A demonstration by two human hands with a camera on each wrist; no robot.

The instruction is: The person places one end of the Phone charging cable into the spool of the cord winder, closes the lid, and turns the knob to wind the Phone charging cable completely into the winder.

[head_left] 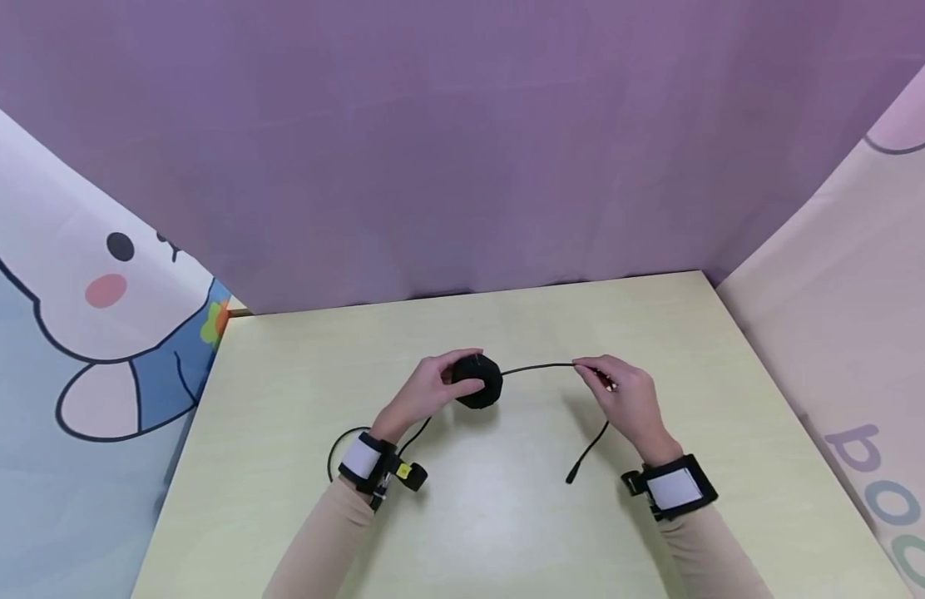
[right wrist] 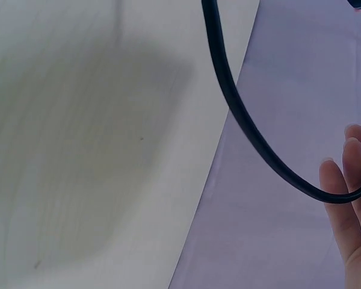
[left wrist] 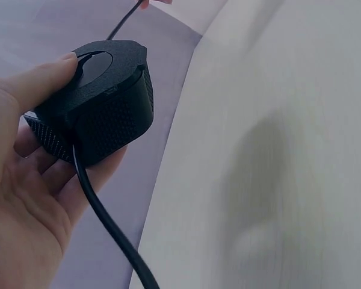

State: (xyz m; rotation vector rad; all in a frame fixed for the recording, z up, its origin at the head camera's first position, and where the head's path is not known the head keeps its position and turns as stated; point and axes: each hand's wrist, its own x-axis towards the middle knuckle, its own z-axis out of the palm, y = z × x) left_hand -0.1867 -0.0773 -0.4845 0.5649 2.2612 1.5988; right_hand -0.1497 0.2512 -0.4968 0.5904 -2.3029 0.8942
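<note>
- While the left hand [head_left: 423, 389] grips a black, round-sided device [head_left: 491, 384], thumb on one face and fingers around the far side, the right hand [head_left: 629, 401] pinches a thin black cable [head_left: 536, 366] between thumb and fingertips.
- Held just above the worktop [head_left: 470, 541], the device is near its middle and throws a shadow below; the left wrist view shows a glossy disc on one face and a textured side.
- Between the two hands the cable runs in a shallow arc, then hangs below the right hand to a slim black plug [head_left: 571, 474].
- On the device's other side, more cord [head_left: 416, 436] leads down toward the left wrist, and a loop shows beside that wrist.
- Both wrists wear black straps with white panels, over beige sleeves [head_left: 320, 545].
- Behind the worktop hangs purple cloth [head_left: 462, 166]; a cartoon-printed sheet [head_left: 144, 333] stands to the left, a pale lettered one [head_left: 814, 291] to the right.
</note>
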